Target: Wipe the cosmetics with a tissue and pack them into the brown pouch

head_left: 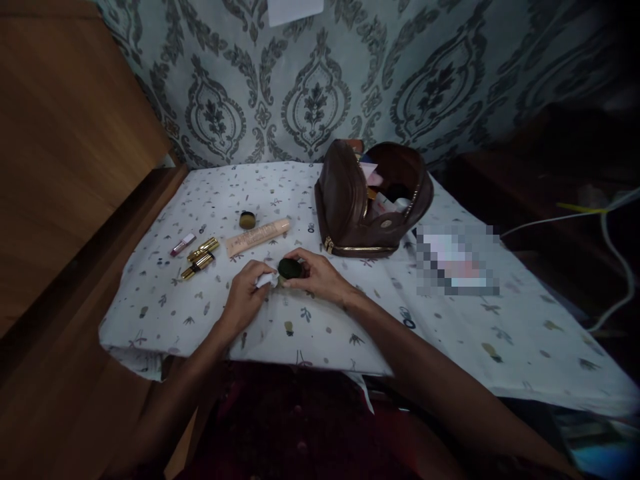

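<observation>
Between the thumb and fingers of my right hand [320,273] is a small round jar [290,269] with a dark top, tilted toward me. My left hand [246,290] pinches a crumpled white tissue [267,280] close against the jar's left side. Just beyond my hands lies a beige cosmetic tube [257,237]. Behind the tube sits another small round jar [247,220], golden-brown with a dark rim. To the left are two gold lipstick tubes [203,249] and a clear lip-colour tube with a dark pink end [183,244].
A brown cosmetic bag [345,200] stands unzipped at the back, with several items inside. A blurred-out flat object [457,260] lies right of it. White cables [607,267] hang at the far right. A wooden cabinet [65,133] borders the left. A patterned white cloth [320,340] covers the table.
</observation>
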{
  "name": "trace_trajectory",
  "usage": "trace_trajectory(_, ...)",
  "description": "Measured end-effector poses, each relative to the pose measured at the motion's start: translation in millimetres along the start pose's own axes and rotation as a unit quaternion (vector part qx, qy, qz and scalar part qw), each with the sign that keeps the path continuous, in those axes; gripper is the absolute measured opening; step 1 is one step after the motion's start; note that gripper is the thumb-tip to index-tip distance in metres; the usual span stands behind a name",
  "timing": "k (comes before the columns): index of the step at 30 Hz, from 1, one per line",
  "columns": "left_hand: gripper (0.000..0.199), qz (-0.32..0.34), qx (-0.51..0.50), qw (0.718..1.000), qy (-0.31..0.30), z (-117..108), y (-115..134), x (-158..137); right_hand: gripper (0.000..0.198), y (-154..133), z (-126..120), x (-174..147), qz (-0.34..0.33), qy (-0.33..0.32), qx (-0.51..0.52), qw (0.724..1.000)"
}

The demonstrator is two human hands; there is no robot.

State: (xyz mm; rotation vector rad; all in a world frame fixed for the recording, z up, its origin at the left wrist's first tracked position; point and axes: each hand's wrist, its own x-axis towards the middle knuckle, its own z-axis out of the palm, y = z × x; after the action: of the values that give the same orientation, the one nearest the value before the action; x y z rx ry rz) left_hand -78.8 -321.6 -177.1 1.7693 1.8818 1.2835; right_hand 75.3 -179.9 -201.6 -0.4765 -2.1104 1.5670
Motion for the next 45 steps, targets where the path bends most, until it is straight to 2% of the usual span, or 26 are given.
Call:
trace_trajectory(4, 0.023, 0.001, 0.012, 1.000, -0.002, 0, -2, -3, 0.058, 2, -5, 1, -0.028, -0.038, 0.027, 0.999)
trace_trajectory(7, 0.027, 0.012, 0.008, 1.000, 0.013, -1, 4, -2, 0.055, 3, -7, 1, -0.024, -0.062, 0.049, 0.997)
trace_trajectory(13, 0.037, 0.035, 0.012, 0.999, -0.015, 3, 15, -5, 0.057, 2, -6, 0, 0.045, -0.051, 0.118, 0.991)
trace_trajectory(17, 0.035, 0.039, 0.004, 0.998, -0.042, 5, 16, -8, 0.054, 0, -6, 1, 0.043, -0.022, 0.118, 0.992)
trace_trajectory(22, 0.034, 0.042, -0.002, 0.999, -0.008, 3, 10, 0, 0.054, -4, -7, 1, 0.055, -0.047, 0.152, 0.986)
trace_trajectory(27, 0.023, -0.054, -0.072, 0.995, 0.037, 2, 5, 10, 0.055, -11, -8, 0, 0.067, -0.086, 0.228, 0.968)
trace_trajectory(32, 0.019, -0.133, -0.155, 0.978, 0.039, 8, 13, 10, 0.058, -15, -5, 0, 0.068, -0.079, 0.304, 0.947)
trace_trajectory(38, 0.023, -0.193, -0.182, 0.963, 0.038, 12, 17, 8, 0.057, -11, 2, 3, 0.065, -0.030, 0.304, 0.950)
trace_trajectory(42, 0.032, -0.247, -0.248, 0.937, 0.014, 16, 20, 4, 0.057, -12, 6, 5, 0.047, 0.031, 0.279, 0.959)
trace_trajectory(45, 0.037, -0.260, -0.289, 0.921, -0.013, 17, 25, 2, 0.059, -15, 5, 4, 0.043, 0.071, 0.265, 0.961)
